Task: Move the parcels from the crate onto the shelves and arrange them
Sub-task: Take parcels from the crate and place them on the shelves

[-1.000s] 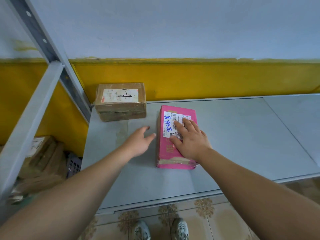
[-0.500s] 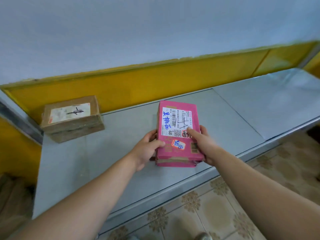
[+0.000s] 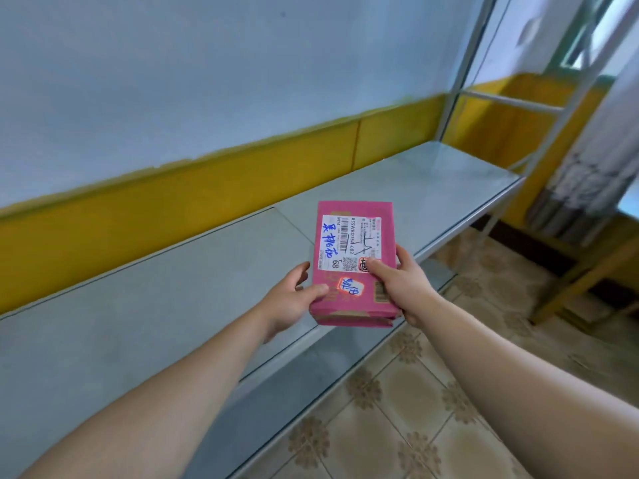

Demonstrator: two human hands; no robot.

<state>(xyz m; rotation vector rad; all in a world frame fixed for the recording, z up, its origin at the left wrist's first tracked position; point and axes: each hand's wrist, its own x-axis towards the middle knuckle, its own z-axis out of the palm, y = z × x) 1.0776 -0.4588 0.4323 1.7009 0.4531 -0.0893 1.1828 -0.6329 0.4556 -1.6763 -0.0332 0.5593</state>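
A person's left hand (image 3: 288,299) grips the near left edge of a pink parcel (image 3: 350,307), thumb on top and fingers curled beneath. The parcel, label up, sits between both hands over the front edge of a grey shelf (image 3: 155,299); whether it touches the shelf cannot be told. The right hand (image 3: 403,286) clasps its right side, thumb across the label. A metal upright (image 3: 463,63) stands beyond, right of the hands.
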